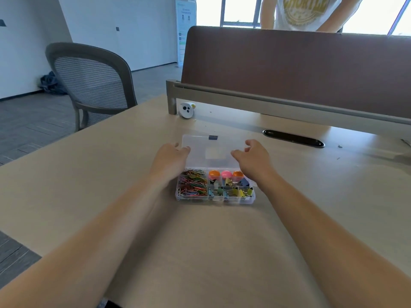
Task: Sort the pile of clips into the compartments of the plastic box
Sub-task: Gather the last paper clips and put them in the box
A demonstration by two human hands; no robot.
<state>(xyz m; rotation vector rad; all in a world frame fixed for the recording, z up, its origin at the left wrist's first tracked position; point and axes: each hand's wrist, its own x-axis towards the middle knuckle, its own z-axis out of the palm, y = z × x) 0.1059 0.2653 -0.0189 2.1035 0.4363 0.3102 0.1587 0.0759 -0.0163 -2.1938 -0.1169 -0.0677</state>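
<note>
Head view: the plastic box (213,200) sits mid-tabletop (111,174), directly in front of you, with its clear lid (206,150) laid flat on the far side. Paper clips (192,183) fill the left compartments. Binder clips (231,192) and three round coloured pieces (225,174) occupy the right ones. Clips show only inside the box, so sorting is judged complete and the step in hand is closing up.

Your left hand (171,157) is at the lid's left edge, fingertips touching it. Your right hand (253,160) is at the right edge, fingers loosely curled. Whether either hand actually pinches the lid cannot be told. Both forearms reach straight forward, flanking the box.

The next move calls for an even hold on both edges. Swing the lid toward you over the compartments without jolting the contents.
</note>
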